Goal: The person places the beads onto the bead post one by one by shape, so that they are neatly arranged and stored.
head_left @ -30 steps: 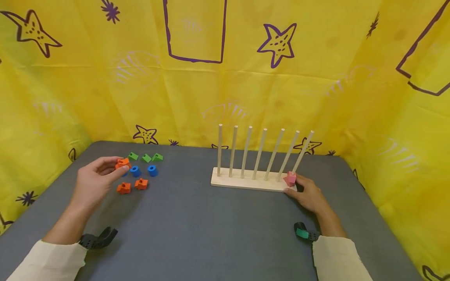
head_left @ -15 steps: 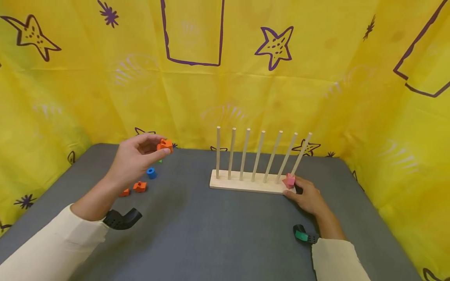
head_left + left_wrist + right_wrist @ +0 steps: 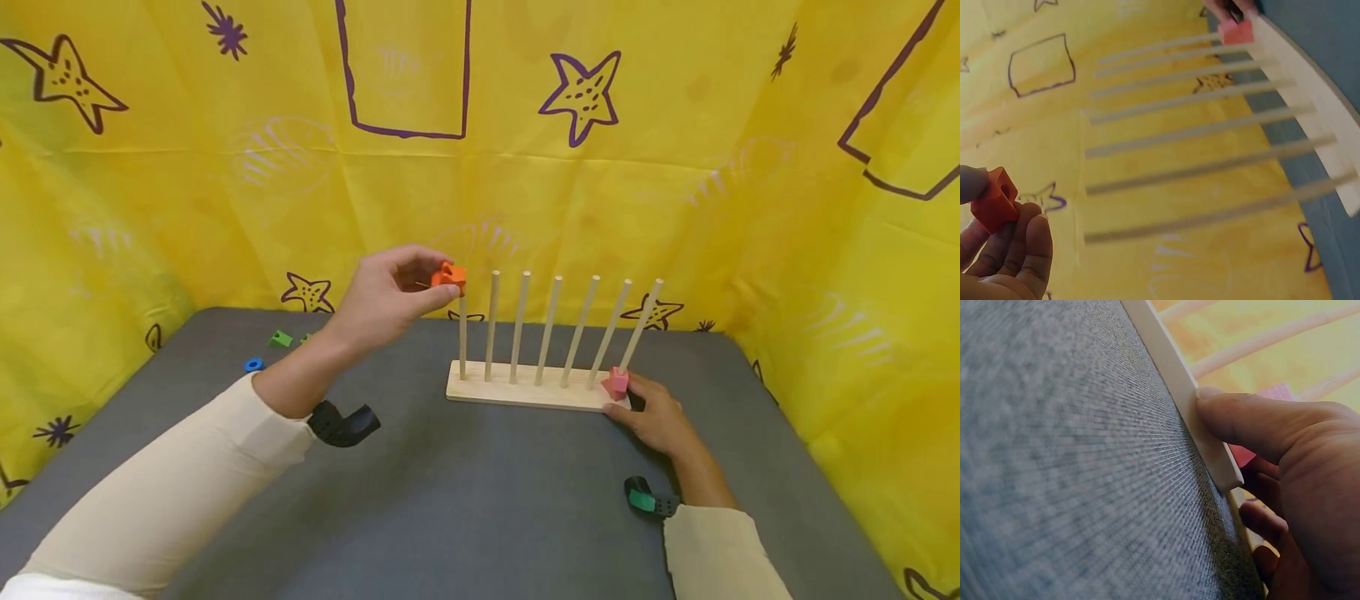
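My left hand (image 3: 386,296) pinches an orange wooden block (image 3: 452,276) with a hole through it. In the head view the block overlaps the top of the leftmost peg (image 3: 462,342); the left wrist view shows a gap between the orange block (image 3: 996,203) and the peg ends. Several upright pegs stand in a row on a pale wooden peg board (image 3: 517,393). A pink block (image 3: 617,383) sits low on the rightmost peg. At that end my right hand (image 3: 660,421) grips the board, its thumb (image 3: 1241,419) on the front edge and fingers curled behind.
A green block (image 3: 281,338) and a blue cylinder (image 3: 254,365) lie at the left of the grey table (image 3: 480,500). My left forearm hides part of that area. A yellow patterned curtain (image 3: 405,192) encloses the back and sides.
My left hand has carried the orange block from the loose pieces at the left, up and rightward to the leftmost peg's top. The right hand has stayed on the board.
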{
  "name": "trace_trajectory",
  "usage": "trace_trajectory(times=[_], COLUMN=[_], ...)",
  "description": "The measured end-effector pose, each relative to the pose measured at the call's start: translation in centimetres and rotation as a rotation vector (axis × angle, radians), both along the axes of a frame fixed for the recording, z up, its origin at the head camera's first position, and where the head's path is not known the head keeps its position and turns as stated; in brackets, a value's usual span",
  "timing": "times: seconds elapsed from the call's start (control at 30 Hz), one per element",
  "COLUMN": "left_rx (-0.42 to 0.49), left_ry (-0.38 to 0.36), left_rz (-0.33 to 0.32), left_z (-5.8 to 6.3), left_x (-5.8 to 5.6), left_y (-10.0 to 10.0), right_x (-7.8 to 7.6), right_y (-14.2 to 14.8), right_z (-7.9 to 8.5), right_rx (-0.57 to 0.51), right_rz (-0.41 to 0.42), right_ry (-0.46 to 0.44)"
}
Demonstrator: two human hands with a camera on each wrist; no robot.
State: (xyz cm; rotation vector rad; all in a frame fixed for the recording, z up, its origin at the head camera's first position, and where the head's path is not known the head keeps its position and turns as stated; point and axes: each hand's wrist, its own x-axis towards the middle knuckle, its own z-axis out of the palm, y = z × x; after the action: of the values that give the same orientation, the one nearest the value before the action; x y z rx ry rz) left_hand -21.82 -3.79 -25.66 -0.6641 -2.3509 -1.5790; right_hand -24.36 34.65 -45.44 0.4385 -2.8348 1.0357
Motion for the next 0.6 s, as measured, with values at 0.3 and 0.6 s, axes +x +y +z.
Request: trace_trajectory(times=[0.3, 0.6], left_rx=[0.059, 0.124], left_ry=[-0.02, -0.038], left_rz=[-0.117, -0.154], left_z=[1.3, 2.1], left_x=[-1.0, -2.5], left_y=[4.6, 8.8], right_x=[0.1, 0.1], right_y=[-0.1, -0.1], right_z=[0.1, 0.4], right_rx=[-0.019, -0.009], right_rz=[0.001, -0.015], right_ry=[-0.001, -0.018])
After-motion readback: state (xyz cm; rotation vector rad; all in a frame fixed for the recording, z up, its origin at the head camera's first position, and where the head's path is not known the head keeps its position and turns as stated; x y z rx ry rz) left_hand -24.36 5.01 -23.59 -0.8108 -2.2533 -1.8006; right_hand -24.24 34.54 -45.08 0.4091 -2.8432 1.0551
